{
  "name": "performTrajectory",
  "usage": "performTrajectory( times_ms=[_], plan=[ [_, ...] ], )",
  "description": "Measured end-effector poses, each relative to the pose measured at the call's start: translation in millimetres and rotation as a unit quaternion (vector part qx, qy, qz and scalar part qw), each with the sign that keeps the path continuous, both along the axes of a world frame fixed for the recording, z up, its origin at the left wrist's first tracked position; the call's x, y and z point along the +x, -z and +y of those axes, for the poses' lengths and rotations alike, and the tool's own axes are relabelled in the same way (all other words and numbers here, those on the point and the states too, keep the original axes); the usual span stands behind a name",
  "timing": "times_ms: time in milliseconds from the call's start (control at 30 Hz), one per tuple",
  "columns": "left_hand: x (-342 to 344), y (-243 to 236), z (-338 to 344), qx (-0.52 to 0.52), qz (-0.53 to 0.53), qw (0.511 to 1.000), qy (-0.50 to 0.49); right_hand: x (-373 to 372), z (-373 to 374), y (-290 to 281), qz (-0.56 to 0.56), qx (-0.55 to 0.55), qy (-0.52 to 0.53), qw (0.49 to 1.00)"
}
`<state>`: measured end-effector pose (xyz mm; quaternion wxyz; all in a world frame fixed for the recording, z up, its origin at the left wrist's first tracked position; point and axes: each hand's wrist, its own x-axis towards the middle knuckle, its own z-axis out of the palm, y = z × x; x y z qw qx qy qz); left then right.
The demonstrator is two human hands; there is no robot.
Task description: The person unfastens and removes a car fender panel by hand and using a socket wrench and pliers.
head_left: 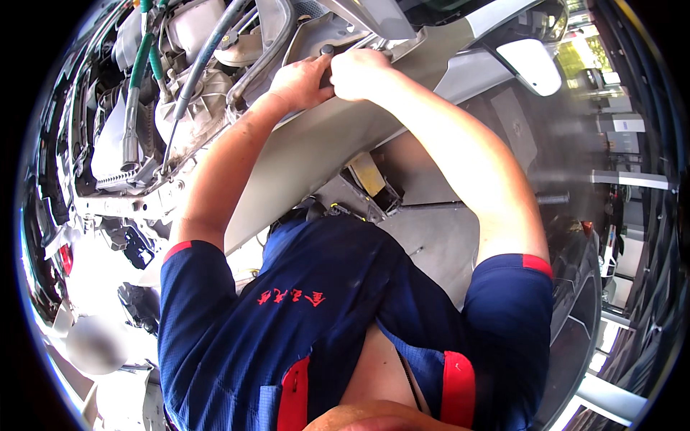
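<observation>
Fender (305, 147) of the car: it runs between the person and the exposed engine bay, and both hands are at its upper edge, toward the rear corner near the windshield. The left hand (300, 82) is partly curled, its fingers beside a dark round-ended piece (327, 50); whether it grips that piece, I cannot tell. The right hand (359, 74) is folded almost into a fist just beside the left, and whatever it may have hold of is hidden. They are close together probably because both work at the same small spot, one likely steadying while the other applies force. The bare forearms stretch over the fender, seemingly because the person stands outside it and must reach across. Along the engine bay's near side, a green hose (138, 68) and a grey pipe (205, 65) pass over the machinery, left of the hands. A white plastic tank (195, 25) sits toward the bay's far edge, and the white side mirror (530, 67) juts out beyond the fender's rear end.
</observation>
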<state>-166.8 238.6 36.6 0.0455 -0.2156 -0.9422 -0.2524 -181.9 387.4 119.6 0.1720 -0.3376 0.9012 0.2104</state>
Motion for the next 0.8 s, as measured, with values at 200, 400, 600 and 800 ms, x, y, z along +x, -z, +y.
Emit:
performTrajectory(
  times_ms=[200,400,600,800],
  plan=[
    [2,0,0,0.0,-0.012,1.0,-0.015,13,5,-4,0.123,-0.078,-0.068,0.987],
    [1,2,4,-0.006,-0.005,1.0,-0.019,13,8,-2,0.086,-0.033,0.001,0.996],
    [5,-5,-1,-0.002,-0.031,0.999,-0.007,17,0,-22,-0.089,-0.114,0.136,0.98],
    [4,-5,2,-0.016,-0.03,0.999,-0.011,1,4,-11,-0.113,-0.022,0.041,0.992]
  ],
)
